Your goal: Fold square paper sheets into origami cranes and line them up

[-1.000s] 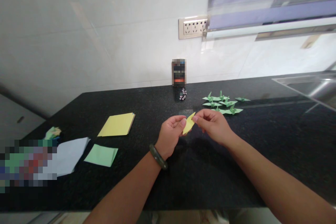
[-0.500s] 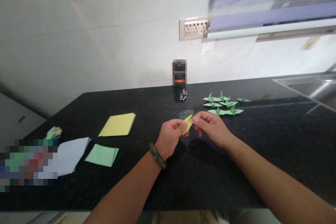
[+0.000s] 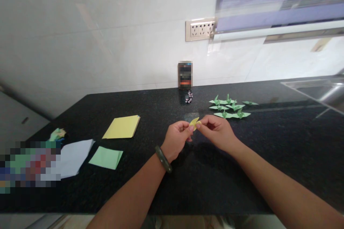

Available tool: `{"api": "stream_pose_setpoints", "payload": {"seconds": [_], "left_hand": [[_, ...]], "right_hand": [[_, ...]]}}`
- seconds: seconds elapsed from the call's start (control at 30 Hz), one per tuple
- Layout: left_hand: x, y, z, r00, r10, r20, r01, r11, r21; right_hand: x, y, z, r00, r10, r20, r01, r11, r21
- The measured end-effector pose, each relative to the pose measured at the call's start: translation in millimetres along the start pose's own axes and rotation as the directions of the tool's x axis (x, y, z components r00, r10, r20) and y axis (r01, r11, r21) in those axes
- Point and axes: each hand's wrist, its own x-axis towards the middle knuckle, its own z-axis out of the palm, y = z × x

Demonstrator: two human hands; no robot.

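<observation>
A small folded piece of yellow paper point(image 3: 194, 123) is held between my two hands, above the dark countertop point(image 3: 172, 189). My left hand point(image 3: 177, 136) pinches its lower left side between thumb and fingers; a dark green bangle point(image 3: 163, 160) circles that wrist. On the other side, my right hand point(image 3: 218, 130) is closed with thumb and forefinger on the paper's right edge, where a flap bends over. Several green paper cranes point(image 3: 234, 107) stand just beyond my right hand. The fingertips cover part of the yellow paper.
To the left lie a stack of yellow paper point(image 3: 121, 127), a folded green sheet point(image 3: 106, 157), white paper point(image 3: 76, 157) and a crumpled pale green bit point(image 3: 57, 135). A phone point(image 3: 185, 75) with a bead strap point(image 3: 189, 97) leans against the wall. A sink point(image 3: 317, 91) is at far right.
My right thumb and forefinger have moved in against the yellow paper, and its right point is now bent over. The left hand keeps its pinch. The view has shifted slightly.
</observation>
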Motion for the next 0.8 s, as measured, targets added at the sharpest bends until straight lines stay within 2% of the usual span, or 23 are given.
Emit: {"api": "stream_pose_setpoints", "payload": {"seconds": [0.1, 0.2, 0.3, 0.4, 0.6, 0.8], "left_hand": [[1.4, -1.0, -3.5, 0.999, 0.015, 0.031, -0.015, 1.0, 0.01], [3.5, -2.7, -7.7, 0.992, -0.005, 0.128, 0.008, 1.0, -0.02], [4.9, -3.7, -10.9, 0.978, -0.032, 0.204, 0.044, 0.997, -0.056], [5.6, -3.5, -12.5, 0.979, -0.038, 0.201, 0.052, 0.997, -0.065], [5.8, -1.4, -12.9, 0.981, -0.038, 0.188, 0.034, 0.999, 0.024], [2.1, 0.2, -12.8, 0.933, -0.128, 0.336, 0.125, 0.992, 0.031]], "right_hand": [[2.1, -1.1, -3.4, 0.996, 0.069, 0.065, -0.081, 0.974, 0.211], [6.0, -1.6, -6.7, 0.979, 0.191, 0.075, -0.205, 0.904, 0.374], [7.2, -1.8, -8.7, 0.938, 0.244, 0.247, -0.323, 0.874, 0.362], [5.2, -1.8, -9.1, 0.895, 0.25, 0.369, -0.378, 0.865, 0.331], [2.4, -1.7, -6.7, 0.848, 0.3, 0.436, -0.466, 0.815, 0.344], [0.7, -3.3, -3.7, 0.802, 0.327, 0.5, -0.551, 0.73, 0.405]]}}
